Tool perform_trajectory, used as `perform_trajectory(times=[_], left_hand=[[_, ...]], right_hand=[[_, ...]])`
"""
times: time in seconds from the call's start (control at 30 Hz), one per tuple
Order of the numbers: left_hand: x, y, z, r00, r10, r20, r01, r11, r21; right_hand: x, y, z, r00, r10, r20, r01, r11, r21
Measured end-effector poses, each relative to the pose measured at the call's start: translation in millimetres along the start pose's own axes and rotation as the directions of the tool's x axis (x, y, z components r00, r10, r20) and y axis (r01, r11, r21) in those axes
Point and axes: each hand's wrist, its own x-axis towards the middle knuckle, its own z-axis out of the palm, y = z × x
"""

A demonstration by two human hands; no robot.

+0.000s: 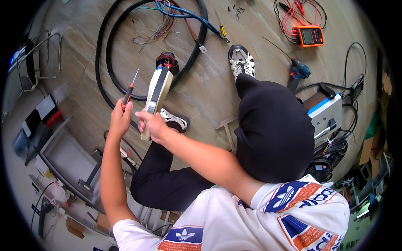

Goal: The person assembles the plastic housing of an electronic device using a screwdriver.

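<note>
My left hand [119, 120] is closed round the red and black handle of a screwdriver [128, 94], whose thin shaft points up and away. Just to its right, my right hand [155, 125] grips the lower end of a cream and black charging connector [159, 88], held tilted. The connector's dark, roundish far end [166, 60] has red and blue wires showing inside it. Behind the connector, a thick black cable [109, 62] lies coiled on the floor. Thin coloured wires [161, 29] and blue leads spread from the cable.
Near my shoe [241, 60] lie a small yellow screwdriver [222, 30] and loose screws [238, 11]. An orange multimeter [309, 36] with red leads is at the far right. Nearer are a cordless drill [300, 70] and a white box [328, 113]. A grey cart [69, 157] stands left.
</note>
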Motion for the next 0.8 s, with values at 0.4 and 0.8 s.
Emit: perform_trajectory(times=[0.4, 0.8], left_hand=[[37, 77, 31, 0.998, 0.048, 0.03, -0.05, 0.997, 0.065], [49, 69, 48, 0.99, 0.14, -0.019, -0.138, 0.985, 0.108]], right_hand=[[-2, -13, -51, 0.988, 0.015, -0.153, -0.024, 0.998, -0.059], [7, -3, -80, 0.989, 0.076, -0.131, -0.082, 0.995, -0.048]])
